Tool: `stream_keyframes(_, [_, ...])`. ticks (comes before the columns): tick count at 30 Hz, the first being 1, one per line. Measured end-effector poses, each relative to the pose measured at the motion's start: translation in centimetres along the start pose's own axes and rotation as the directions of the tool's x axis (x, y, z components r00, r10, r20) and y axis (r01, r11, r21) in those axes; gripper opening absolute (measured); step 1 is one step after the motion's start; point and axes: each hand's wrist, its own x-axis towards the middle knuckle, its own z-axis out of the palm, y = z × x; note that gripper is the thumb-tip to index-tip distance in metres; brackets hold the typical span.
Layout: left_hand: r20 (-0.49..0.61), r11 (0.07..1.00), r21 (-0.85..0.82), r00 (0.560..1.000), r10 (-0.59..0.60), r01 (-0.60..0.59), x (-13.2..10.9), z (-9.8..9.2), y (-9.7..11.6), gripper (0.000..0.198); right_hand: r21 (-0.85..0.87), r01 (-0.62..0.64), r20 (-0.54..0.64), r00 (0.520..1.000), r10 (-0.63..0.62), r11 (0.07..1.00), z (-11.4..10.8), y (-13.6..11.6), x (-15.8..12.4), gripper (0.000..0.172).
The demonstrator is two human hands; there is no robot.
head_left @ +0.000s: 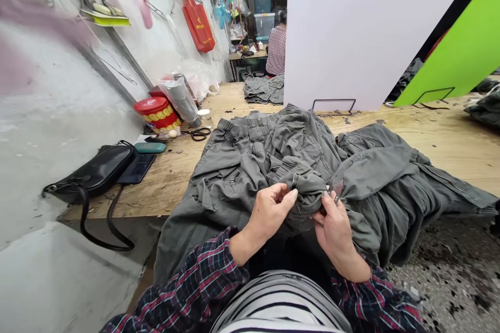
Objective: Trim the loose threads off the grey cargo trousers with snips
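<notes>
A pile of grey cargo trousers (273,161) lies on the plywood table (449,135) and hangs over its front edge. My left hand (269,213) pinches a bunched cuff of the grey fabric (308,187) between thumb and fingers. My right hand (334,226) is closed beside it on the same cuff, and a small metal tool, seemingly thread snips (336,192), pokes out between its fingers. Both sleeves are dark red plaid.
A black handbag (94,171), a phone (136,168), a teal case (150,148), a red tin (158,113) and scissors (200,134) sit at the table's left. More grey trousers (265,88) lie farther back. White (371,31) and green (461,47) panels stand behind. A person (276,49) sits far back.
</notes>
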Motion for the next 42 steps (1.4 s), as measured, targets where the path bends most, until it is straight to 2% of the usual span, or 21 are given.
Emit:
stream_keyframes(2, [0.017,0.993,-0.082,0.996,-0.088,0.089,0.3,-0.3,-0.3,0.028,-0.067,0.045,0.022,0.999,-0.044,0.997,-0.2,0.7,-0.3,0.031])
stream_keyframes(4, [0.057,0.959,-0.209,0.982,-0.182,0.19,0.5,-0.6,-0.4,0.028,-0.227,0.143,0.082,0.988,-0.128,0.963,-0.7,1.3,-0.1,0.027])
stream_keyframes(5, [0.097,0.924,-0.291,0.968,-0.232,0.25,0.5,-0.7,-0.4,0.027,-0.351,0.226,0.127,0.973,-0.193,0.909,-1.1,1.4,0.2,0.026])
stream_keyframes(7, [0.236,0.804,-0.458,0.924,-0.3,0.378,0.4,-0.8,-0.3,0.028,-0.562,0.371,0.217,0.928,-0.302,0.739,-1.7,1.3,1.3,0.027])
stream_keyframes(9, [0.388,0.673,-0.567,0.875,-0.29,0.475,0.2,-0.7,-0.3,0.032,-0.654,0.418,0.248,0.906,-0.344,0.63,-2.2,1.0,2.7,0.03])
stream_keyframes(12, [0.494,0.587,-0.621,0.841,-0.222,0.52,0.3,-0.3,-0.6,0.03,-0.695,0.412,0.245,0.906,-0.345,0.589,-2.4,0.4,4.4,0.032])
stream_keyframes(15, [0.521,0.588,-0.62,0.833,-0.187,0.52,0.7,-0.1,-0.8,0.029,-0.736,0.412,0.243,0.901,-0.359,0.537,-2.4,0.0,4.9,0.033])
stream_keyframes(18, [0.52,0.611,-0.606,0.835,-0.18,0.51,1.1,-0.2,-0.4,0.029,-0.773,0.413,0.236,0.892,-0.385,0.482,-2.8,-1.0,4.2,0.027])
stream_keyframes(21, [0.497,0.646,-0.594,0.85,-0.175,0.48,1.3,-0.2,0.3,0.028,-0.774,0.488,0.268,0.83,-0.489,0.403,-3.1,-3.2,2.7,0.017])
stream_keyframes(24, [0.478,0.67,-0.579,0.859,-0.181,0.464,1.4,-0.1,0.8,0.029,-0.692,0.623,0.45,0.767,-0.457,0.364,-2.7,-5.0,1.0,0.021])
stream_keyframes(27, [0.468,0.687,-0.562,0.862,-0.194,0.46,1.5,0.2,1.1,0.03,-0.613,0.728,0.602,0.682,-0.415,0.306,-1.8,-5.3,0.1,0.028])
stream_keyframes(29, [0.458,0.704,-0.548,0.866,-0.199,0.451,1.5,0.3,1.1,0.031,-0.59,0.751,0.597,0.652,-0.466,0.296,-1.4,-4.9,0.0,0.015])
stream_keyframes(31, [0.439,0.727,-0.534,0.876,-0.199,0.432,1.4,0.5,1.3,0.032,-0.608,0.71,0.52,0.694,-0.498,0.356,-1.4,-4.7,0.1,0.008])
stream_keyframes(33, [0.392,0.759,-0.518,0.898,-0.199,0.394,1.2,0.6,1.6,0.032,-0.635,0.617,0.403,0.778,-0.481,0.466,-1.5,-4.8,0.3,0.014])
stream_keyframes(35, [0.26,0.832,-0.491,0.955,-0.145,0.26,1.1,0.8,2.1,0.029,-0.629,0.525,0.298,0.844,-0.446,0.573,-1.8,-5.3,0.2,0.018])
stream_keyframes(37, [0.14,0.926,-0.375,0.99,0.013,0.041,1.0,0.9,2.8,0.031,-0.607,0.496,0.264,0.863,-0.431,0.621,-1.9,-5.9,0.0,0.019])
stream_keyframes(38, [0.14,0.956,-0.283,0.983,0.118,-0.074,1.1,1.0,3.1,0.036,-0.604,0.5,0.269,0.861,-0.432,0.62,-1.9,-6.2,-0.1,0.019])
stream_keyframes(40, [0.255,0.962,-0.09,0.927,0.274,-0.259,1.3,1.1,3.5,0.039,-0.611,0.519,0.283,0.848,-0.448,0.597,-1.9,-6.5,-0.2,0.017])
stream_keyframes(42, [0.344,0.94,0.036,0.887,0.307,-0.34,1.6,1.3,3.2,0.031,-0.605,0.517,0.266,0.848,-0.458,0.606,-2.0,-6.4,0.1,0.017])
